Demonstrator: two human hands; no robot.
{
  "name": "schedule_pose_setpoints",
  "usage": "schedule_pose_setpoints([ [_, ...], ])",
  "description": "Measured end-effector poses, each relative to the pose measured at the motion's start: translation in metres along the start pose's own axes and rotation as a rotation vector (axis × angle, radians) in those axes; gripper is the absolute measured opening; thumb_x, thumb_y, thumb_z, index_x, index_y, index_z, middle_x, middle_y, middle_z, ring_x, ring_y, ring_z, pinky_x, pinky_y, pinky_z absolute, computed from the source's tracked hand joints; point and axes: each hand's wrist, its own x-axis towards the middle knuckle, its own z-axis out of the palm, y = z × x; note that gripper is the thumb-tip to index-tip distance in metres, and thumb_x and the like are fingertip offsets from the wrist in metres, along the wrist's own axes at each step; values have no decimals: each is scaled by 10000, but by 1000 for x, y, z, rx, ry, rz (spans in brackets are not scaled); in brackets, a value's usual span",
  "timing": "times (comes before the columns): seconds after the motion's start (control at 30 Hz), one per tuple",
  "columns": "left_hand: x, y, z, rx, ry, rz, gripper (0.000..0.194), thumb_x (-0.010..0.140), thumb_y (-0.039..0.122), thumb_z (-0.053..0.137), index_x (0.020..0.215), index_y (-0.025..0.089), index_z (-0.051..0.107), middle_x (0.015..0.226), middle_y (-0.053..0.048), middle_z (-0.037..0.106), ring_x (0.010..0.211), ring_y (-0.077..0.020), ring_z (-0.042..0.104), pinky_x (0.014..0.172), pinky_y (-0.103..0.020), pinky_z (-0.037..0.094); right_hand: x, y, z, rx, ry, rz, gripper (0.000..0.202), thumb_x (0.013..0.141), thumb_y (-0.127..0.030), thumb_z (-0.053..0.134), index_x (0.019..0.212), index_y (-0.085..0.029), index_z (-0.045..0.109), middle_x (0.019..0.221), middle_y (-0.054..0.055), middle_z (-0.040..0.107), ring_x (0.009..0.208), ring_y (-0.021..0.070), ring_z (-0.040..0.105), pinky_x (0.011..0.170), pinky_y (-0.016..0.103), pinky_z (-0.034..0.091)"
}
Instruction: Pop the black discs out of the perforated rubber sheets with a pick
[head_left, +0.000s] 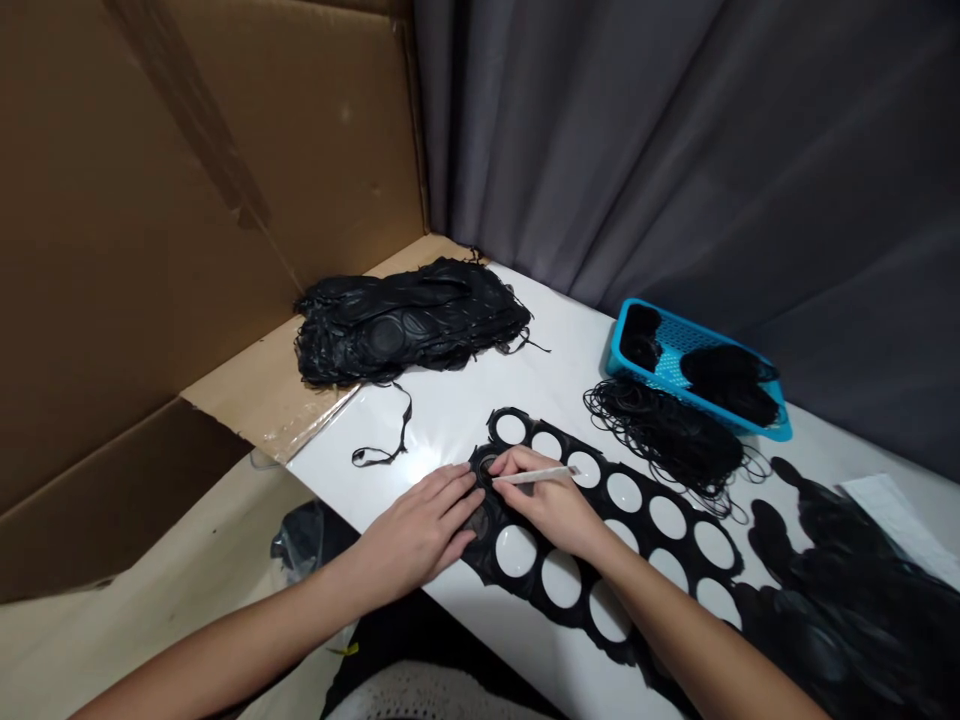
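A black rubber sheet [534,508] with rows of round holes lies flat on the white table. My left hand [435,520] rests with fingers stretched out on its left end. Between the fingers of my right hand [551,510] is a thin whitish stick-like tool [536,474], its tip at a round piece [487,465] still set in the sheet. The tool's exact kind cannot be made out. White tabletop shows through most of the other holes.
A thick stack of black rubber sheets [405,325] lies at the back left, near a cardboard box [225,130]. Thin black rings [667,430] are heaped before a blue basket [780,425] holding black pieces. More black sheets [855,600] lie at right. A loose strip [405,425] curls on the table [450,400].
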Motion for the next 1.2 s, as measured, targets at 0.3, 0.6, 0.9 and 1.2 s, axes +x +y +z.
schedule_pose_setpoints([
  [0.3, 2, -1, -1, -12, -25, 24, 437, 988, 240, 538, 1405, 116, 501, 1433, -187, 534, 1421, -325, 417, 1154, -505, 414, 1, 0, -1, -32, -1, -47, 175, 907, -189, 565, 756, -238, 491, 940, 23, 648, 913, 198, 631, 832, 335, 486],
  [0.6, 8, -5, -1, 15, -58, 101, 418, 969, 231, 520, 1356, 74, 516, 1370, -208, 581, 1413, -332, 428, 1172, -514, 381, -9, 6, 6, -550, 122, -274, 254, 923, -61, 418, 1036, -212, 588, 1029, 136, 688, 979, 300, 619, 868, 454, 482],
  [0.9, -9, -1, -18, 27, 109, 63, 292, 998, 194, 521, 1283, 143, 560, 1266, -148, 632, 1265, -279, 565, 1102, -481, 465, -18, -14, -29, -139, 271, 75, 186, 946, -311, 534, 769, -253, 532, 1004, 40, 740, 896, 235, 685, 783, 343, 493],
  [1.2, -50, 17, -8, 86, 124, 145, 286, 978, 217, 603, 1243, 108, 617, 1179, -139, 672, 1138, -270, 629, 1042, -457, 518, -44, -23, 36, 10, -26, 22, 184, 923, -193, 539, 748, -228, 492, 972, 14, 680, 907, 179, 631, 804, 307, 452],
])
